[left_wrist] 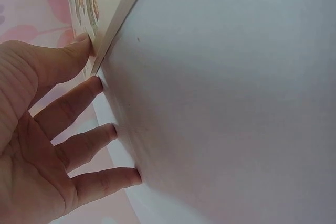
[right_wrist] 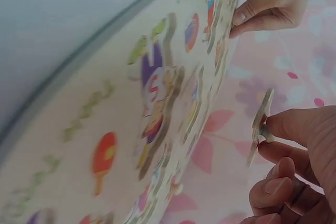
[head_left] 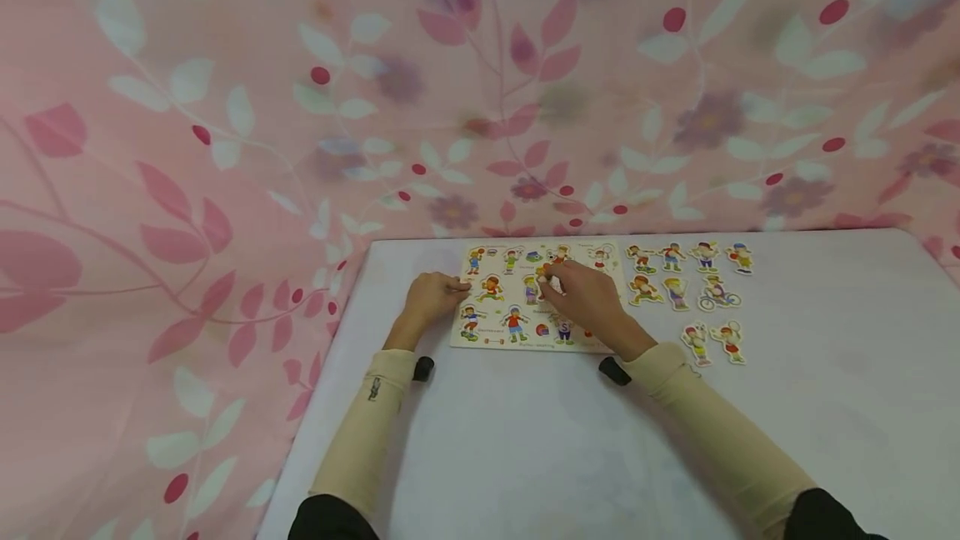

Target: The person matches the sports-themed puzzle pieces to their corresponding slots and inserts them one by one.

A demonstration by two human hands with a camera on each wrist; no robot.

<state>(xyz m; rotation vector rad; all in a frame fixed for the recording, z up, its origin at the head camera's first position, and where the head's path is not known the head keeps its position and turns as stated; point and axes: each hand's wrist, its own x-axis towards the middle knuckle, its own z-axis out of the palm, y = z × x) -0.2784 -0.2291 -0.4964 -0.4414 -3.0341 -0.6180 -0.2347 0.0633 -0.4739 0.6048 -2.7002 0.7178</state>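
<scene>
A pale puzzle board (head_left: 457, 340) printed with small sports figures lies flat near the table's far edge. At its left edge my left hand (head_left: 431, 298) grips the board, thumb on top and index fingertip at the side. The other fingertips (left_wrist: 135, 175) rest on the white cloth. Over the board's middle, my right hand (head_left: 588, 298) pinches a thin wooden puzzle piece (right_wrist: 261, 121) by its small knob, between thumb and index finger. The piece is tilted on edge and apart from the board in the right wrist view; its picture faces away.
Right of the board lie several loose figure pieces, among them a cyclist piece (head_left: 720, 294) and a pair (head_left: 729, 342) nearer the front. White cloth covers the table (head_left: 525, 440). Behind hangs a pink floral curtain (head_left: 480, 107). A black wrist camera (head_left: 615, 371) sits under the right wrist.
</scene>
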